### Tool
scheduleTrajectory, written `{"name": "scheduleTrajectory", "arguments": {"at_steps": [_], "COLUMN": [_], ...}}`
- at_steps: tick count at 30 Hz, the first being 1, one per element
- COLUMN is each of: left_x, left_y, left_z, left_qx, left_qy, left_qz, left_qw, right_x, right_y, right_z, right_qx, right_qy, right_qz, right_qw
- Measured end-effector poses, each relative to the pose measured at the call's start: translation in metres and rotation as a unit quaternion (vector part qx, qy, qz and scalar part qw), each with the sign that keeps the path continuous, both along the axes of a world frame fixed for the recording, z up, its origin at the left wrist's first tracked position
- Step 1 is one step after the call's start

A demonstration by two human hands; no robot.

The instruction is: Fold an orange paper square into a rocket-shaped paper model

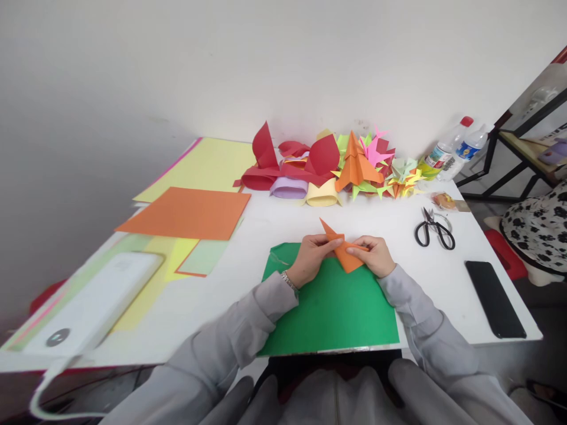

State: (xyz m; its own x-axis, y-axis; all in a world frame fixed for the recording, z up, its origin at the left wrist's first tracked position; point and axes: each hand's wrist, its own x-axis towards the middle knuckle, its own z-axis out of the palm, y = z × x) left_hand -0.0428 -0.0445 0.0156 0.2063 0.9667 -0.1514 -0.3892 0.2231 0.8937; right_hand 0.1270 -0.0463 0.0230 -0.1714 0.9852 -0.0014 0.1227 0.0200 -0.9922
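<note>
Where I see folded orange paper [349, 262]: light, crisp, easily creased, I judge
Left hand [309, 258] and right hand [377, 255]: grips clamped on it
Best hold: its edges

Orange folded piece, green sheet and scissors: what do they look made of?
Orange folded piece: likely paper, matte; thin, with sharp creases and points.
Green sheet: perhaps card or a thin mat, dull; flat and evenly coloured, so which stays open.
Scissors: probably metal, greyish at the blades; the smooth black loops could be plastic or coated metal.
</note>
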Motion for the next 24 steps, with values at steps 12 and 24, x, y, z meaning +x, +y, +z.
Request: {"name": "scheduleTrajectory", "arguments": {"at_steps": [12, 24], "left_x": [-0.0005, -0.0052], "left_y": [-0.0009, 0.0023], "left_z": [0.0056, 0.0025], "left_qx": [0.012, 0.073], "left_qy": [-0.008, 0.055], "left_qz": [-0.038, -0.039], "left_qw": [0.999, 0.995], "right_x": [0.0030, 0.0013], "right_y": [0.0004, -0.0002], "right_z": [-0.0006, -0.0006], "right_qx": [0.022, 0.044], "right_qy": [-0.016, -0.035], "right_qz": [0.003, 0.018], "right_qw": [1.000, 0.998]}}
